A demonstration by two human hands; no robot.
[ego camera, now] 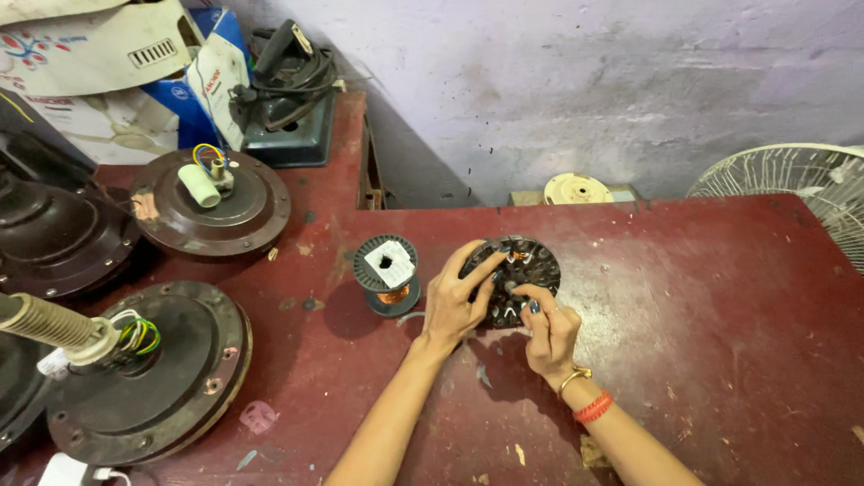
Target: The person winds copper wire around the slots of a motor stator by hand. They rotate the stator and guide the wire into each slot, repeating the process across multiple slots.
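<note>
The round dark metal stator core with slotted rim [515, 274] lay flat on the worn dark-red tabletop [702, 315], gripped on both sides. The right hand [549, 333] pinched its near edge with curled fingers; the left hand [454, 301] clasped its left rim, forefinger stretched across the top. Just left stood a small black spool of copper wire [389, 274], apart from the hands. Farther left rested brown ceiling-fan motor housings [148, 373], one with coloured wires. At the back sat a dark iron [288, 90], cardboard boxes [99, 54] and a white fan grille [810, 193].
</note>
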